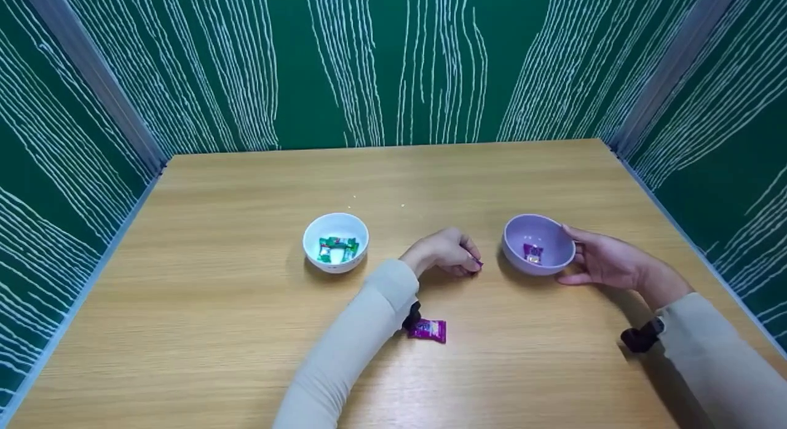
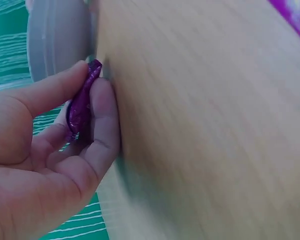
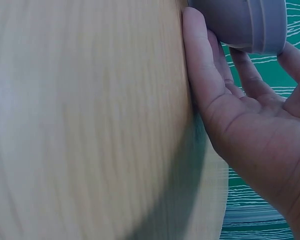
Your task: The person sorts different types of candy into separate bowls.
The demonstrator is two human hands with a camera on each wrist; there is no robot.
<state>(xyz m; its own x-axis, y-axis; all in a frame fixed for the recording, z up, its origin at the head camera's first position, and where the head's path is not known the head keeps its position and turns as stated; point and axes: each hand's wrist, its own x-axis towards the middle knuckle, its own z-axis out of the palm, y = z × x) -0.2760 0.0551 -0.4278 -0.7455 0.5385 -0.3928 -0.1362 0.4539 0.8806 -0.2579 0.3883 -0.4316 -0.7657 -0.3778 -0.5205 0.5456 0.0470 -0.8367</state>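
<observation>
Held packet [image 2: 81, 110]: purple, foil-like, creased wrapper, clamped between thumb and fingers of the left hand [image 1: 446, 251], low over the middle of the table [image 1: 215, 294]. Left grip is together on it; the left hand is nearer to it than the right.

Key relation: the packet sits at the fingertips, on the side facing the table's right edge, with the lilac bowl [image 1: 529, 228] near and beyond it in that direction. Long axis runs roughly from palm to fingertips; one crimped end shows past the pinch, towards the bowl.

Lilac bowl: round, smooth, glossy inside, material not certain; one purple packet [image 1: 533, 253] lies inside. The right hand [image 1: 615, 262] holds the bowl's side facing the table's right edge, fingers and thumb parted around the wall.

Loose packet [image 1: 430, 330]: flat, purple, shiny, long axis roughly parallel to the far edge, just beside the left wrist's black band [image 1: 413, 315], which may hide its left end.

White bowl [image 1: 335, 225]: round, smooth, towards the left edge from the left hand; green-and-white wrapped packets [image 1: 339, 242] inside, count unclear.

Table: pale wood grain, slight sheen. A few pale specks [image 1: 403, 205] lie towards the far edge. Green panels [image 1: 292, 48] with wavy white lines stand beyond the far, left and right edges
</observation>
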